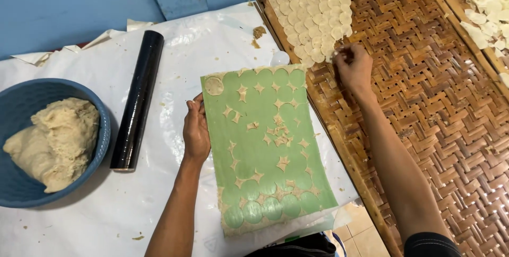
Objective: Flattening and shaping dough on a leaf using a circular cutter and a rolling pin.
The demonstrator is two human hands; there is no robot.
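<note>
Head view shows right hand (354,67) pinching a pale dough disc (332,54) onto the woven bamboo tray (424,103), while left hand (195,129) grips the long green mat's (265,151) left edge.

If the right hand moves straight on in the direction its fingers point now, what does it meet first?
The right hand points up-left, fingertips already at the edge of the round dough discs laid on the woven bamboo tray. It would probably meet those discs first.

Bare woven tray (424,108) beside discs (313,18)
</note>
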